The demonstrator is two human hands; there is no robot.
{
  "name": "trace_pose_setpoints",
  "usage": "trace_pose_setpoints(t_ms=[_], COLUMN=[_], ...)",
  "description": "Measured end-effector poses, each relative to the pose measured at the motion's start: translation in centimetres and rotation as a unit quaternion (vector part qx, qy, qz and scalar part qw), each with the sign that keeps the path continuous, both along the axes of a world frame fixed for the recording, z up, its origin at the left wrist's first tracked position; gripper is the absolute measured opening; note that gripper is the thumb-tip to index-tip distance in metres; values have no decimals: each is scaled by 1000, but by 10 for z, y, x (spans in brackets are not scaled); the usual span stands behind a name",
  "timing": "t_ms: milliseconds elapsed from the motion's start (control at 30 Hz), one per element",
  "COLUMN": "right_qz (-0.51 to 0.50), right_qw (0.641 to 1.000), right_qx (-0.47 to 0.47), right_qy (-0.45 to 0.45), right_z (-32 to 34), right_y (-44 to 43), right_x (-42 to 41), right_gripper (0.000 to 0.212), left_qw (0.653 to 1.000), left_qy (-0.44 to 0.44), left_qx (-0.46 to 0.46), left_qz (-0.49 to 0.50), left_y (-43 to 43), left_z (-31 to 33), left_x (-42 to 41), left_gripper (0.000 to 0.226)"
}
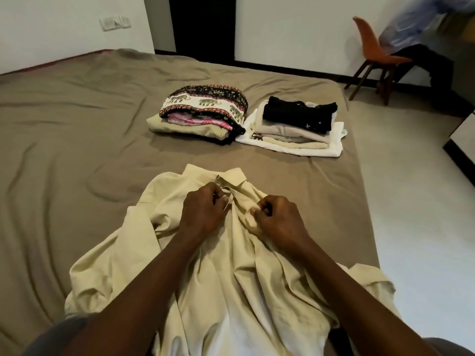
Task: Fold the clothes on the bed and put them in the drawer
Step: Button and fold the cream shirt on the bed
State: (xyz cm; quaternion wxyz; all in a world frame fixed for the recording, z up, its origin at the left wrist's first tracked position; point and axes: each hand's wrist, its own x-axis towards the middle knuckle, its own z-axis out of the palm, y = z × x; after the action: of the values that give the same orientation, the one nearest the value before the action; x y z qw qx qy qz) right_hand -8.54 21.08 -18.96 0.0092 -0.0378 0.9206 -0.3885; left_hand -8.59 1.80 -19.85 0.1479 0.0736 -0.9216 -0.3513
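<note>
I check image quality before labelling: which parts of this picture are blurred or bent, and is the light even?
Head view: the person on the orange plastic chair is motion-blurred; wide-angle distortion bows the brown bed sheet; light is dim, without glare; the cream collared shirt, left hand and right hand look sharp.

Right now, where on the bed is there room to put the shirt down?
Bare sheet left of the patterned pile, and the strip between both piles and the cream shirt. Crowded: the right edge, by the black-topped pile.
</note>
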Motion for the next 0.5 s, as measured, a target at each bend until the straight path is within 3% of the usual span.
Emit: trace_pose_setpoints(t_ms=[67,167,333,433,500], right_qz=[-67,-133,-116,-119,-109], right_qw=[992,951,927,921,911], right_qx=[-103,-274,-346,-357,-379], right_qy=[-5,-56,-88,-102,-117], right_z=[1,-1,-15,-19,-16], right_y=[-6,-17,-26,-23,-22], right_x=[-10,-17,-5,-3,0], right_gripper=[17,22,25,11,8], left_qw=[995,985,983,919,885], left_qy=[34,53,18,-63,-99], left_qx=[88,162,184,382,444], left_qz=[37,34,-17,-77,-103], left_y=[14,30,34,28,25], left_z=[10,13,1,2,5], left_x=[2,3,5,10,14], left_gripper=[11,11,5,12,23])
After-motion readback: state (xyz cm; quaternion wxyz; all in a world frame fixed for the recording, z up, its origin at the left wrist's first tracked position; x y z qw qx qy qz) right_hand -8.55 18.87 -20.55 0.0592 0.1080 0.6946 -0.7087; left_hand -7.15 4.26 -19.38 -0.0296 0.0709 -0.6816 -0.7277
